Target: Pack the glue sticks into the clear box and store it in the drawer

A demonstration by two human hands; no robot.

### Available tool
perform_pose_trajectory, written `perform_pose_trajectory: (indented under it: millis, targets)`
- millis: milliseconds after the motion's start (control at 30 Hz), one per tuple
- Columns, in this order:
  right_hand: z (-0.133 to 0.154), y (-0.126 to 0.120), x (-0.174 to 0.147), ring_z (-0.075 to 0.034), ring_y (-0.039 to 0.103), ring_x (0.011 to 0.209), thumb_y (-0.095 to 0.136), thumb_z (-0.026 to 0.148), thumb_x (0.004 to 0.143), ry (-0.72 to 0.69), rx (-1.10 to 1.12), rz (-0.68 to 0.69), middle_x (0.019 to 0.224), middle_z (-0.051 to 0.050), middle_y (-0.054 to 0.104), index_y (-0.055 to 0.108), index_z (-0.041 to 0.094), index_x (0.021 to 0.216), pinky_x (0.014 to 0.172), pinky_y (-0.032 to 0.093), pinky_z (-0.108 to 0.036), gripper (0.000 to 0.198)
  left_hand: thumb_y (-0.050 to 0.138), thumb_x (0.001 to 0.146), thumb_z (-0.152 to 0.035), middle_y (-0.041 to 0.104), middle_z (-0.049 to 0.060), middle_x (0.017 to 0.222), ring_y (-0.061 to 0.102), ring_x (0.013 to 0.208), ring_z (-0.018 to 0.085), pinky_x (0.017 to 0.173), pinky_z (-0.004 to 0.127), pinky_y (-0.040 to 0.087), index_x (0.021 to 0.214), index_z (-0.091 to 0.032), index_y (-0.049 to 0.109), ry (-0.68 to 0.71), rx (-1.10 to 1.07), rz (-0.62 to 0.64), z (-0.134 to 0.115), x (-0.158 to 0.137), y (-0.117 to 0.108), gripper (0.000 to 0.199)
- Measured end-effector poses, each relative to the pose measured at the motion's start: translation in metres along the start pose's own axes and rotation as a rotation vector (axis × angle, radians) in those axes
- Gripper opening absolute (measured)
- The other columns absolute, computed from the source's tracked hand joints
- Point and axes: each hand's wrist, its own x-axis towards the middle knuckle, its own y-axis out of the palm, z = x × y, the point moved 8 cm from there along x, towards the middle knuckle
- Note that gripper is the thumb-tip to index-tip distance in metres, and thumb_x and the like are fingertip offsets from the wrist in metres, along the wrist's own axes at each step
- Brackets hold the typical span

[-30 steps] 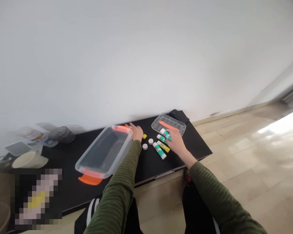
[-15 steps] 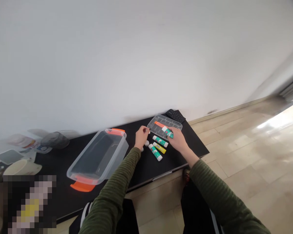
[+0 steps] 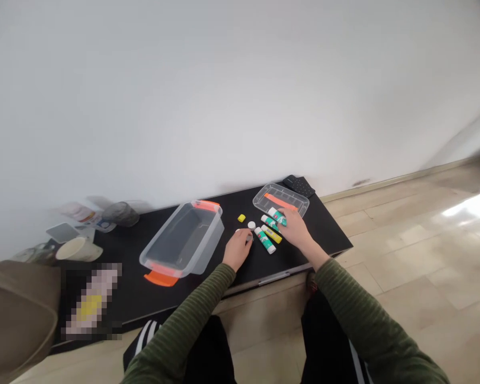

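My right hand [image 3: 294, 228] has its fingers closed on a green-and-white glue stick [image 3: 277, 215], held low at the far end of a row. Beside it lie a second green glue stick [image 3: 267, 221], partly hidden by the hand, a yellow glue stick [image 3: 272, 235] and another green one [image 3: 264, 240]. My left hand [image 3: 238, 249] is low over the table, fingers curled around a small white cap that mostly hides behind them. A white cap [image 3: 252, 225] and a yellow cap [image 3: 241, 218] rest just beyond its fingertips.
A clear plastic box [image 3: 202, 256] with orange latches stands left on the black table [image 3: 240, 205]. Its clear lid [image 3: 260, 201] lies at the back right beside a black dotted item [image 3: 302, 185]. A cream cup [image 3: 78, 249] and a dark glass [image 3: 122, 213] stand far left.
My left hand has come down and nearer, uncovering the yellow cap. My right hand has lowered its glue stick beside the others. The view has shifted left.
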Motion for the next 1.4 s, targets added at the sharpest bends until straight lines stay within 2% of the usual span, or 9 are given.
perform_pose_trajectory:
  millis: [133,267,367,433,600,967,1100,1233,1400]
  targets:
    - [0.008,0.013,-0.002,-0.027,0.056,0.114,0.058,0.012,0.079,-0.033,-0.064,0.048,0.115,-0.012,0.067,0.059,0.016,0.12,0.098,0.043,-0.039,0.041,0.051,0.091,-0.012,0.066,0.013,0.126,0.062,0.117,0.025,0.1,0.04,0.051,0.101,-0.017,0.065,0.105,0.119,-0.034,-0.019,-0.009,-0.017,0.018]
    - [0.01,0.024,-0.006,-0.027,0.055,0.112,0.056,0.013,0.081,-0.024,-0.143,0.086,0.114,-0.012,0.067,0.059,0.015,0.122,0.096,0.042,-0.037,0.041,0.052,0.093,-0.018,0.064,0.01,0.133,0.055,0.129,0.027,0.113,0.048,0.038,0.109,-0.02,0.066,0.136,0.317,-0.234,-0.038,-0.027,-0.083,0.022]
    - [0.009,0.034,-0.008,-0.027,0.054,0.109,0.056,0.013,0.082,0.007,-0.216,0.133,0.114,-0.013,0.067,0.058,0.014,0.124,0.094,0.041,-0.037,0.041,0.052,0.093,-0.022,0.06,0.013,0.139,0.051,0.135,0.031,0.117,0.052,0.031,0.122,-0.019,0.063,-0.056,0.475,-0.352,-0.027,-0.043,-0.133,0.031]
    - [0.007,0.04,-0.008,-0.027,0.054,0.107,0.057,0.013,0.083,0.04,-0.259,0.165,0.113,-0.013,0.067,0.058,0.014,0.123,0.092,0.04,-0.036,0.041,0.051,0.093,-0.024,0.067,0.017,0.127,0.061,0.122,0.032,0.107,0.049,0.042,0.127,-0.015,0.061,-0.233,0.528,-0.24,-0.006,-0.05,-0.142,0.037]
    - [-0.001,0.048,-0.004,-0.027,0.052,0.106,0.058,0.014,0.083,0.105,-0.319,0.212,0.105,-0.012,0.067,0.06,0.014,0.117,0.088,0.04,-0.034,0.035,0.043,0.096,-0.027,0.076,0.01,0.108,0.073,0.09,0.028,0.075,0.036,0.054,0.139,-0.021,0.054,-0.354,0.523,0.052,0.027,-0.056,-0.123,0.044]
    - [-0.001,0.058,-0.008,-0.029,0.047,0.111,0.059,0.027,0.091,0.107,-0.396,0.197,0.117,-0.015,0.058,0.062,0.014,0.121,0.092,0.04,-0.036,0.033,0.05,0.092,-0.017,0.067,0.014,0.127,0.061,0.118,0.03,0.102,0.045,0.046,0.125,-0.017,0.063,-0.006,0.417,-0.227,-0.02,-0.043,-0.118,0.036]
    - [0.005,0.061,-0.012,-0.029,0.047,0.111,0.06,0.031,0.091,0.087,-0.418,0.186,0.116,-0.015,0.058,0.062,0.015,0.117,0.091,0.041,-0.038,0.03,0.054,0.093,-0.022,0.063,0.013,0.132,0.059,0.121,0.026,0.103,0.042,0.048,0.125,-0.02,0.062,0.177,0.244,-0.023,-0.057,-0.052,-0.055,0.033]
    - [0.01,0.058,-0.015,-0.03,0.047,0.112,0.06,0.032,0.092,0.067,-0.433,0.153,0.117,-0.016,0.059,0.059,0.015,0.122,0.09,0.042,-0.04,0.035,0.071,0.082,-0.026,0.04,0.02,0.155,0.039,0.143,0.038,0.113,0.05,0.041,0.143,-0.017,0.048,0.117,0.23,0.243,-0.056,-0.069,0.02,0.066]
    - [0.024,0.052,-0.018,-0.03,0.048,0.112,0.058,0.028,0.091,0.013,-0.399,0.138,0.12,-0.015,0.06,0.06,0.016,0.122,0.09,0.042,-0.04,0.034,0.068,0.085,-0.032,0.033,0.022,0.159,0.031,0.147,0.039,0.115,0.056,0.036,0.152,-0.018,0.037,0.059,0.219,0.305,-0.043,-0.072,0.046,0.075]
